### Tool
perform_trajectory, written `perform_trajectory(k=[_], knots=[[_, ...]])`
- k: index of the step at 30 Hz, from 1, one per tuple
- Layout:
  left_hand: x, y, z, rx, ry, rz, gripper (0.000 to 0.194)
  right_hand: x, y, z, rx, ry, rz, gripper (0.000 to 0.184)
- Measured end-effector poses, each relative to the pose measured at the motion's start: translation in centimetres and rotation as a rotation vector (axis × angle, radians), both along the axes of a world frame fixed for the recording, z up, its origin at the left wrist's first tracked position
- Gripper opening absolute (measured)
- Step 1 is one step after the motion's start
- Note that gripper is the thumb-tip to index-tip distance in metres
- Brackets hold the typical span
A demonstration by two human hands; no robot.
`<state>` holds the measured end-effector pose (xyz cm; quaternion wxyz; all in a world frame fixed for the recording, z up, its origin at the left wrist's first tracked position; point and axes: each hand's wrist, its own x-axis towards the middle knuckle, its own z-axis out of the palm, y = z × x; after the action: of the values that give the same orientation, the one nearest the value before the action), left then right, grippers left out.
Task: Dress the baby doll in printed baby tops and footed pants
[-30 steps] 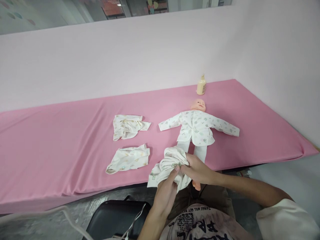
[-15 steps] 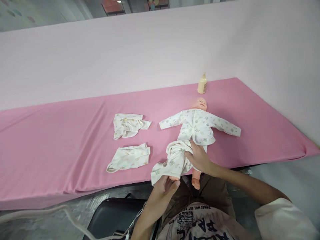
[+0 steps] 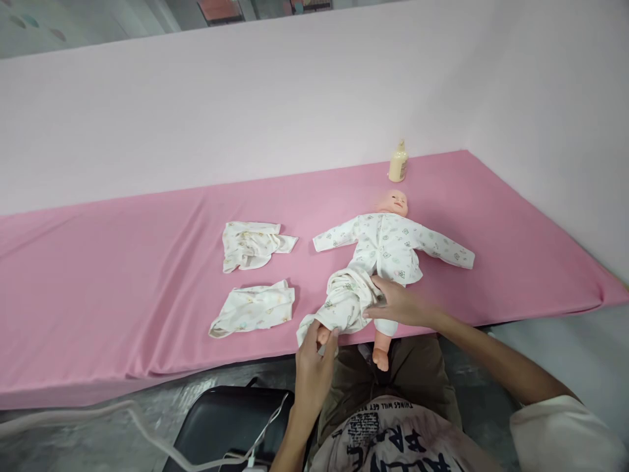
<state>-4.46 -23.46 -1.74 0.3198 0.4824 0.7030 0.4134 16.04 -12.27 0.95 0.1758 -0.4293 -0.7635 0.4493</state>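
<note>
A baby doll [image 3: 397, 202] lies face up on the pink-covered table, dressed in a white printed long-sleeved top [image 3: 388, 246]. White printed baby trousers [image 3: 346, 292] are bunched around one of its legs, on the left. My left hand [image 3: 314, 357] grips the trouser-leg opening, with the doll's foot showing between thumb and fingers. At the doll's hip, my right hand [image 3: 405, 303] holds the gathered waist part of the trousers; some fingertips are hidden by cloth. The doll's other leg [image 3: 381, 347] sticks out over the table edge, its foot bare.
Two more white baby garments lie to the left, one crumpled top [image 3: 248, 246] and one folded piece [image 3: 255, 308]. Behind the doll's head stands a cream pump bottle [image 3: 398, 162]. A black chair [image 3: 230, 419] with white cables [image 3: 140, 426] is below the table's front edge.
My left hand has moved up and left with the trouser leg, and more of the doll's foot shows in the opening. The right hand's fingers have shifted slightly on the cloth.
</note>
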Motion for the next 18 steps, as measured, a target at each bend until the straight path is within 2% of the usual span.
perform_trajectory(k=[5, 9, 12, 14, 18], knots=[[-1.1, 1.1, 0.1, 0.023, 0.018, 0.075, 0.054, 0.3, 0.0, -0.3, 0.177, -0.043, 0.032, 0.025], [-1.5, 1.9, 0.4, 0.04, 0.061, 0.093, 0.056, 0.1, 0.1, -0.4, 0.177, -0.011, 0.068, 0.027], [-2.0, 2.4, 0.1, 0.036, 0.11, 0.093, 0.059, 0.1, 0.4, 0.1, 0.064, 0.139, 0.064, 0.024], [-2.3, 2.6, -0.3, 0.046, 0.143, 0.1, 0.06, 0.0, 0.8, 0.4, -0.039, 0.276, 0.01, 0.023], [-3.0, 2.9, -1.4, 0.056, 0.182, 0.115, 0.062, -0.3, 1.5, 0.6, -0.391, 0.641, -0.135, 0.025]])
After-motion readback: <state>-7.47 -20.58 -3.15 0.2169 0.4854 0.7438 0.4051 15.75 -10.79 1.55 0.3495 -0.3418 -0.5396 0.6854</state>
